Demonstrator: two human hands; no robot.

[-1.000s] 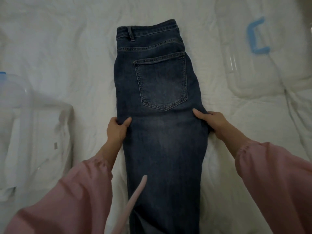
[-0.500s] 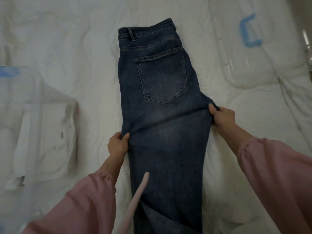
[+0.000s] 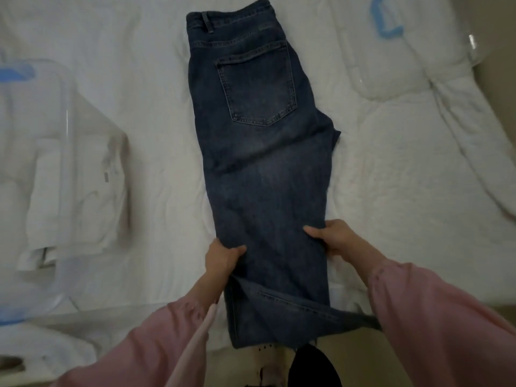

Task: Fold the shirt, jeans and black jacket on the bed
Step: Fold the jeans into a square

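Both hands — left hand [image 3: 222, 256], right hand [image 3: 333, 237] — pinch jeans [image 3: 262, 169]

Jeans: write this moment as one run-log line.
jeans: halved lengthwise, pocket up | left hand: grips left edge | right hand: grips right edge | surface: white bed

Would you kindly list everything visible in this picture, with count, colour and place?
jeans: one, dark blue, flat mid-bed, pocket up
quilt: one, white, covering the bed
storage box: one, clear, blue latch, left
white garment: one, white, seen through the box
lid: one, clear, blue handle, top right
black item: one, black, bottom centre, unidentifiable
sleeves: two, pink, bottom
left hand: one, gripping jeans' left edge
right hand: one, gripping jeans' right edge
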